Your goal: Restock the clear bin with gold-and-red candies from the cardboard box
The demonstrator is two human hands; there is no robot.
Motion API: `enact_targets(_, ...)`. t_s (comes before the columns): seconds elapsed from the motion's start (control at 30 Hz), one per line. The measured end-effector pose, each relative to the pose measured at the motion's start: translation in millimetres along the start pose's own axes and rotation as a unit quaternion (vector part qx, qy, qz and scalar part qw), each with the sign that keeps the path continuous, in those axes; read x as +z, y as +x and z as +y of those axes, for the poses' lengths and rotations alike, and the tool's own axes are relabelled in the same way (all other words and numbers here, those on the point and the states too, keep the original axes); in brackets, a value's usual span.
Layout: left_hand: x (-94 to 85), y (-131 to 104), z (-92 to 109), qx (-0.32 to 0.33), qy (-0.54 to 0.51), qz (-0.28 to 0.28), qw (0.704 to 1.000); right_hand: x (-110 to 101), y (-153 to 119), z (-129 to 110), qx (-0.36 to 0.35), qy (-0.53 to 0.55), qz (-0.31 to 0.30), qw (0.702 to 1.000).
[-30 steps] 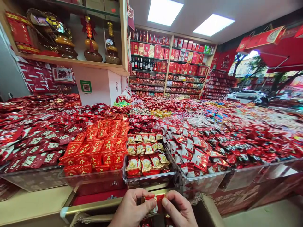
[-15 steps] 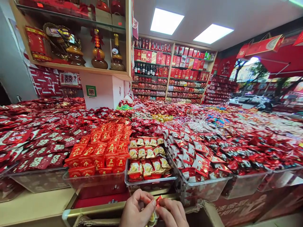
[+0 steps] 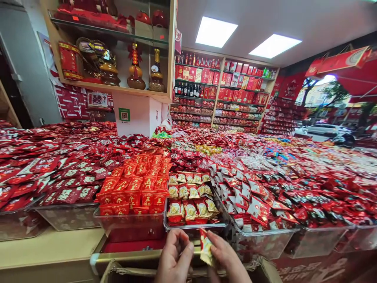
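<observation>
My right hand [image 3: 226, 253] pinches a small red and yellow-white wrapped candy [image 3: 206, 248], held upright by its edge. Just left of it, my left hand [image 3: 176, 257] is closed, its fingers curled in toward the thumb; whatever lies inside is hidden. Both hands are above an open cardboard box [image 3: 122, 271], in front of a see-through plastic bin [image 3: 196, 226]. In that bin, similar red and cream candies [image 3: 190, 210] stand in neat rows.
To the left is a bin of red packets [image 3: 134, 194] with gold lettering. Right of centre, another bin holds red and white packets [image 3: 259, 210]. Heaped packets spread behind. A glass shelf unit [image 3: 118, 84] with bottles overhangs the left side.
The candy has come away from between both hands and is now in my right hand, turned upright. My hands have moved apart, and the view has shifted slightly left.
</observation>
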State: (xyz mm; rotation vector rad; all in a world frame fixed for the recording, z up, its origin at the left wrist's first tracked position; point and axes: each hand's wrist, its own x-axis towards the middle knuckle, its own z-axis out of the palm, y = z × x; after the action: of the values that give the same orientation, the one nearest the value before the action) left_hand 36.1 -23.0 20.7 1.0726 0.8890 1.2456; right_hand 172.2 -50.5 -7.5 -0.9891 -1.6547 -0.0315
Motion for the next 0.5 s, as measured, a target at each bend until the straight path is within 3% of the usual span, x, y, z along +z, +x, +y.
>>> enact_targets(0.07,0.0,-1.3,2.0,0.015,0.039,-0.004,0.999,0.8,23.7,4.3,0.025,-0.010,-0.022,0.999)
enact_targets(0.17,0.5,-3.3,2.9,0.027,0.094,-0.041,0.994,14.9,63.8,13.4,0.051,-0.004,-0.134,0.990)
enact_targets(0.27,-0.1,-5.1,2.2,0.063,0.166,-0.067,0.982,38.4,93.2,22.9,0.027,0.003,-0.235,0.972)
enact_targets(0.4,-4.3,-4.3,0.8,0.153,0.274,-0.089,0.945,59.8,107.5,28.8,-0.019,-0.045,-0.296,0.954)
enact_targets(0.5,-7.1,-2.8,1.1,0.156,0.309,-0.125,0.930,61.8,109.7,29.7,-0.023,-0.052,-0.311,0.949)
